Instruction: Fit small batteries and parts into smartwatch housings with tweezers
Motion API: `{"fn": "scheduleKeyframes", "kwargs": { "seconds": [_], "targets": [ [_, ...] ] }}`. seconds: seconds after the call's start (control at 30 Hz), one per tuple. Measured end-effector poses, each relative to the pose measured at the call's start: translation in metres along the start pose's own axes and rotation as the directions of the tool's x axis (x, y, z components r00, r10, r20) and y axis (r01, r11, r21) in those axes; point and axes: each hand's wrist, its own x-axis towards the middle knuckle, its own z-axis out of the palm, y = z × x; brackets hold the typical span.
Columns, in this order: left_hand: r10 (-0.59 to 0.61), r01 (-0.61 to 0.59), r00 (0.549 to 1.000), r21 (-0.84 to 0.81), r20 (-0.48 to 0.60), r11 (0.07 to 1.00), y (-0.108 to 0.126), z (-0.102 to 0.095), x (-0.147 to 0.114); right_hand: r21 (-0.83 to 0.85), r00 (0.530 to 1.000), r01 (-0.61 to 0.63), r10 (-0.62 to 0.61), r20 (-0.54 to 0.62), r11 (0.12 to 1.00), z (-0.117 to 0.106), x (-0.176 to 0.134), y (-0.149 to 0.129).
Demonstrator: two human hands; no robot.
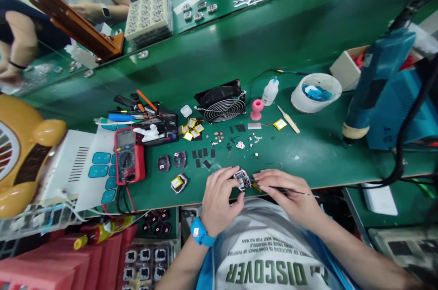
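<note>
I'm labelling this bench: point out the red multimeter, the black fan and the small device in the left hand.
Red multimeter [127, 157], head view: its round dial.
Black fan [224, 108], head view: its wire guard.
Small device [242, 180], head view: its upper face.

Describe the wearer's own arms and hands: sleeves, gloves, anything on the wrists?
The left hand and right hand show no gloves, and the visible forearms are sleeveless. A wide, bright-blue wristband with a pale, red-marked patch circles the left wrist; its lettering is unreadable. No band shows on the right.
</note>
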Motion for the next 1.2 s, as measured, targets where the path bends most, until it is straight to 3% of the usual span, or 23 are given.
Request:
{"fn": "scheduleKeyframes", "kwargs": {
  "seconds": [0.37, 0.7, 1.2],
  "targets": [
    [0.011, -0.025, 0.988, -0.086, -0.156, 0.996, 0.004, 0.006, -0.002, -0.066, 0.997, 0.041, -0.037, 0.070, 0.997, -0.006, -0.001, 0.003],
    [-0.004, -0.007, 0.990, -0.080, -0.140, 0.997, 0.008, 0.008, 0.005, -0.070, 0.995, 0.049, -0.042, 0.094, 0.996, -0.003, 0.001, 0.002],
    [-0.039, 0.031, 0.991, -0.060, -0.125, 0.998, 0.003, 0.011, 0.001, -0.038, 0.999, 0.007, -0.006, 0.032, 0.999, 0.006, -0.002, -0.002]
  ]
}}
